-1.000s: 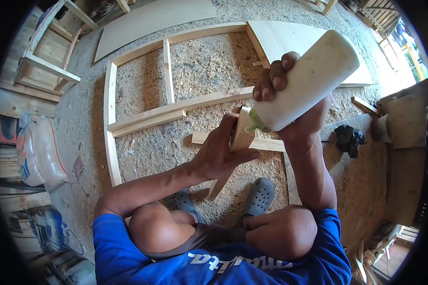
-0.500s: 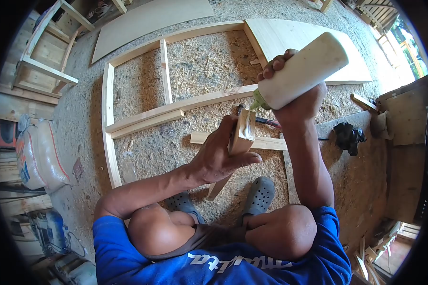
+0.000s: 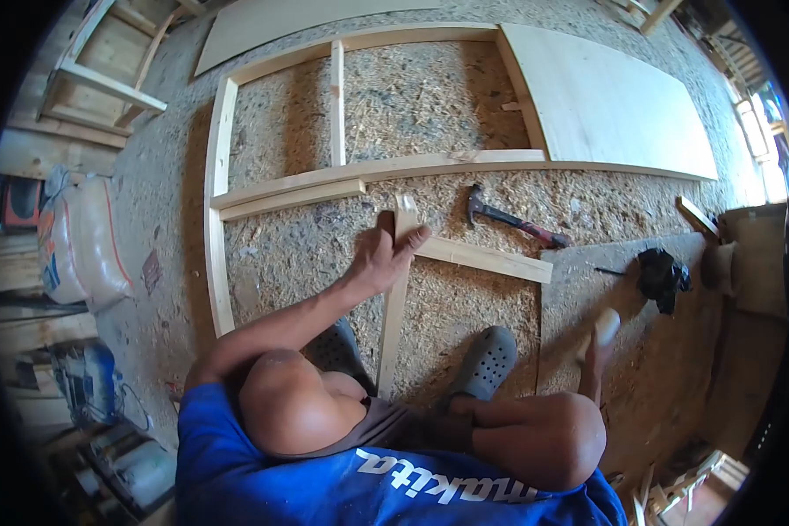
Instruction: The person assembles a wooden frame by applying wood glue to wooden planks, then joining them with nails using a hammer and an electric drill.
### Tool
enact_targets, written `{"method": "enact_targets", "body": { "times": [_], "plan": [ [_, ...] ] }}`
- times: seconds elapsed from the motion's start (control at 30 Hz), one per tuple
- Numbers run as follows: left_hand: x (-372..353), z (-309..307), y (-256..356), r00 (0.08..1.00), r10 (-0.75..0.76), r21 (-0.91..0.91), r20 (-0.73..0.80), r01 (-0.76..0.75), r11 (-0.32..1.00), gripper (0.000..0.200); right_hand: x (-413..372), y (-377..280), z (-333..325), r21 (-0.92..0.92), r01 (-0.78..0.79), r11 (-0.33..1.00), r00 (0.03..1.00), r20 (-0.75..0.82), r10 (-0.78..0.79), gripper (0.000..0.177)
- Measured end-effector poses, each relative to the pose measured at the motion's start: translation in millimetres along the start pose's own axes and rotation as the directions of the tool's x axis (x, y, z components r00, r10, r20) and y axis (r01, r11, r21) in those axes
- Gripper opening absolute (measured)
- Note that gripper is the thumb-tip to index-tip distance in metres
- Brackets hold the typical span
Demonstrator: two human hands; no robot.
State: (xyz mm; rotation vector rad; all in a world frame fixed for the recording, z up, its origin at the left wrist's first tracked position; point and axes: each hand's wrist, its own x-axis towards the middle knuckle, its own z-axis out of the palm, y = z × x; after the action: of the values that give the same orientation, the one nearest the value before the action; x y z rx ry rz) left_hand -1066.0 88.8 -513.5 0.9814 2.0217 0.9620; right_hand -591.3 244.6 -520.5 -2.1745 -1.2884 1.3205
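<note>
My left hand (image 3: 384, 256) is wrapped round the upper end of a wooden piece (image 3: 405, 215), with white glue on its top end. A wooden strip (image 3: 486, 259) runs to the right from beside that hand, and another strip (image 3: 393, 333) extends down between my feet. Low at the right, partly behind my knee, my right hand (image 3: 596, 355) is at the white glue bottle (image 3: 607, 326); its fingers are mostly hidden. A hammer (image 3: 513, 219) with a black and red handle lies on the floor above the right strip.
A wooden frame (image 3: 337, 105) lies ahead, with a pale panel (image 3: 614, 110) at its right. A black plastic bag (image 3: 663, 273) rests on a board (image 3: 631, 307) to the right. White sacks (image 3: 88, 241) stand at the left, and my shoes (image 3: 485, 364) are below.
My right hand has moved down and right with the glue bottle, away from the wooden piece. My left hand has tilted the piece upright. The hammer now shows fully, and the view has shifted.
</note>
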Motion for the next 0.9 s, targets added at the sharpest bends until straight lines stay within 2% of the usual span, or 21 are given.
{"method": "enact_targets", "body": {
  "times": [0.03,0.1,0.2,0.27,0.33,0.37,0.4,0.43,0.47,0.53,0.6,0.63,0.67,0.7,0.73,0.8,0.83,0.87,0.9],
  "plan": [
    [0.5,4.9,-4.0,1.000,0.001,-0.048,-0.018,-0.002,0.999,0.072,-14.7,28.8,-12.8,-0.072,-0.119,0.990,0.993,0.017,0.121,0.056],
    [1.9,15.4,-15.4,1.000,-0.014,-0.097,-0.023,0.012,0.995,0.072,-33.0,69.5,-30.2,-0.197,-0.261,0.945,0.961,0.040,0.274,0.055],
    [15.1,23.2,-33.4,0.998,-0.040,-0.042,-0.055,0.038,0.998,0.071,-16.7,82.6,-41.0,-0.355,-0.249,0.901,0.958,0.048,0.284,0.054],
    [18.4,18.2,-18.3,0.993,-0.073,-0.041,-0.092,0.069,0.997,0.072,15.1,61.0,-32.7,-0.428,-0.056,0.902,0.996,0.038,0.080,0.054],
    [17.5,9.0,8.9,0.996,-0.065,0.028,-0.056,0.067,0.997,0.071,37.2,27.4,3.6,-0.428,0.271,0.862,0.962,0.094,-0.255,0.054],
    [18.2,13.1,18.3,0.991,-0.130,-0.104,0.021,0.131,0.986,0.071,41.1,-1.4,36.6,-0.360,0.481,0.799,0.877,0.203,-0.436,0.054],
    [20.7,16.2,22.9,0.979,-0.183,-0.229,0.093,0.200,0.953,0.072,37.7,-28.7,71.0,-0.234,0.632,0.739,0.765,0.341,-0.546,0.055],
    [25.5,20.0,23.8,0.989,-0.100,-0.222,0.107,0.122,0.967,0.071,16.6,-43.8,106.8,-0.095,0.702,0.706,0.637,0.528,-0.562,0.060],
    [30.9,25.2,23.2,0.993,-0.017,-0.219,0.119,0.043,0.975,0.070,-4.4,-58.8,142.7,0.063,0.714,0.697,0.475,0.687,-0.549,0.065],
    [35.0,42.3,23.2,0.978,0.165,-0.257,-0.129,-0.193,0.947,0.070,-77.0,-94.1,197.2,0.124,0.726,0.676,0.288,0.838,-0.463,0.078],
    [37.6,46.7,19.5,0.970,0.186,-0.245,-0.155,-0.220,0.944,0.068,-88.7,-88.3,225.9,0.173,0.686,0.706,0.200,0.889,-0.412,0.089],
    [35.2,43.4,23.8,0.980,0.137,-0.263,-0.143,-0.171,0.949,0.068,-92.3,-87.6,235.4,0.183,0.671,0.719,0.174,0.903,-0.392,0.093],
    [34.2,44.1,24.1,0.988,0.094,-0.284,-0.119,-0.124,0.951,0.068,-96.0,-93.0,236.7,0.134,0.584,0.801,0.201,0.932,-0.303,0.094],
    [38.1,39.4,15.6,0.993,0.121,-0.294,-0.012,-0.120,0.948,0.069,-96.1,-96.9,234.1,0.083,0.491,0.867,0.229,0.948,-0.220,0.095],
    [39.2,31.1,14.1,0.986,0.163,-0.268,0.015,-0.153,0.951,0.066,-91.0,-96.5,232.0,0.077,0.493,0.867,0.260,0.938,-0.231,0.095],
    [47.8,50.7,-35.5,0.966,0.256,-0.076,-0.045,-0.259,0.963,0.062,-82.5,-86.4,228.5,0.125,0.560,0.819,0.351,0.860,-0.371,0.093],
    [45.2,53.6,-44.4,0.957,0.256,-0.075,-0.137,-0.268,0.960,0.060,-74.6,-93.1,221.9,0.213,0.579,0.787,0.354,0.804,-0.478,0.088],
    [42.7,55.3,-53.6,0.940,0.255,-0.075,-0.228,-0.278,0.958,0.058,-61.2,-91.7,213.3,0.144,0.559,0.817,0.485,0.742,-0.463,0.086],
    [39.2,41.2,-50.6,0.986,0.100,-0.164,-0.137,-0.122,0.979,0.062,-53.8,-105.6,202.4,0.132,0.598,0.790,0.542,0.660,-0.520,0.083]
  ]
}}
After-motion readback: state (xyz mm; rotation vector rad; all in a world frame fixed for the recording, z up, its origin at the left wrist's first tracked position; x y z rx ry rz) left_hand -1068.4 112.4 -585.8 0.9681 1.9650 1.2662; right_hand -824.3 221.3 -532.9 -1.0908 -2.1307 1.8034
